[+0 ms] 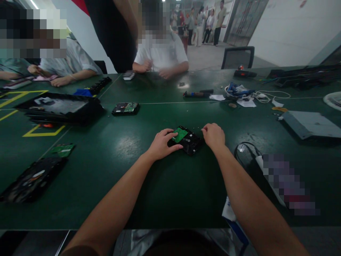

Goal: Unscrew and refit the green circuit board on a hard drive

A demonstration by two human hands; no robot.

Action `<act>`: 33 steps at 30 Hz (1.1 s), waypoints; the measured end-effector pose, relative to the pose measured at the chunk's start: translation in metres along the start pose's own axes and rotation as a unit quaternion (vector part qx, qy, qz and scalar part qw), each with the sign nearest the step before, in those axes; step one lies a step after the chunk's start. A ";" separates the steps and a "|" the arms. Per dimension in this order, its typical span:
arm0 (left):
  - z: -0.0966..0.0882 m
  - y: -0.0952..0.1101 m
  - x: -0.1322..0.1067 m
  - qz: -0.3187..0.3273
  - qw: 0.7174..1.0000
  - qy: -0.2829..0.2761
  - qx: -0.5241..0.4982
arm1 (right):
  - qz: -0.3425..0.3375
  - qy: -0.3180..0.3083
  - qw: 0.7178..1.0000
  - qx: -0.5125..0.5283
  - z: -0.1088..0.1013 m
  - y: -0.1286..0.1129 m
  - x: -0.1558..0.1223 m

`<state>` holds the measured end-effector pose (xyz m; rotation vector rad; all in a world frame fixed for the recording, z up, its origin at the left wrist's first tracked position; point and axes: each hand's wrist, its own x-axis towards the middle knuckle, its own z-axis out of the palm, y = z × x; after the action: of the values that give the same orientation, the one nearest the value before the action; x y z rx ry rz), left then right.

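A black hard drive [192, 141] with a green circuit board [180, 134] facing up lies flat on the green table. My left hand [163, 144] grips its left side, thumb along the near edge and fingers over the board. Just off the drive's right end, my right hand [214, 136] is closed in a pinch close to the table. Whatever its fingertips hold, if anything, is too small to make out. Several tiny pale bits, perhaps screws, are scattered on the table behind the drive, between my hands.
Another drive [125, 108] sits farther back. Stacked black trays [61, 106] and a black part [34, 177] are at left. To the right lie a cable bundle [239, 90], a grey metal box [310, 124] and a white device with a cord [271, 181]. People sit opposite.
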<state>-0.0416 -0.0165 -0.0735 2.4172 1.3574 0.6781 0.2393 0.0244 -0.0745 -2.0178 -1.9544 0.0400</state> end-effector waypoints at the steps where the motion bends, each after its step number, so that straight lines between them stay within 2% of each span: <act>1: 0.002 0.000 0.001 -0.002 1.000 0.006 -0.002 | 0.003 0.011 1.000 0.003 -0.001 0.001 0.000; 6: 0.018 0.003 0.009 -0.051 0.996 0.065 0.015 | 0.012 0.055 0.998 0.014 -0.007 0.006 -0.002; 9: 0.023 0.005 0.011 -0.055 0.996 0.059 0.026 | -0.003 0.055 0.998 0.041 -0.010 0.004 -0.006; 13: 0.019 0.010 0.008 -0.028 0.999 0.035 0.016 | -0.024 0.048 0.992 0.113 -0.012 -0.001 -0.010; 18: 0.017 0.015 0.003 0.015 1.000 0.006 0.001 | -0.086 -0.006 0.983 0.163 -0.014 -0.007 -0.014; 22: 0.018 0.009 0.002 0.027 0.999 0.015 -0.009 | -0.128 -0.057 0.972 0.188 -0.016 -0.010 -0.017; 28: 0.014 -0.001 0.001 0.070 0.996 0.042 -0.037 | -0.186 -0.072 0.960 0.197 -0.018 -0.013 -0.019; 33: 0.015 -0.002 0.002 0.079 0.995 0.049 -0.046 | -0.189 -0.082 0.960 0.188 -0.017 -0.013 -0.019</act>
<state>-0.0344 -0.0143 -0.0864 2.4648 1.1514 0.8898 0.2300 0.0024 -0.0591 -1.4196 -2.2010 0.4653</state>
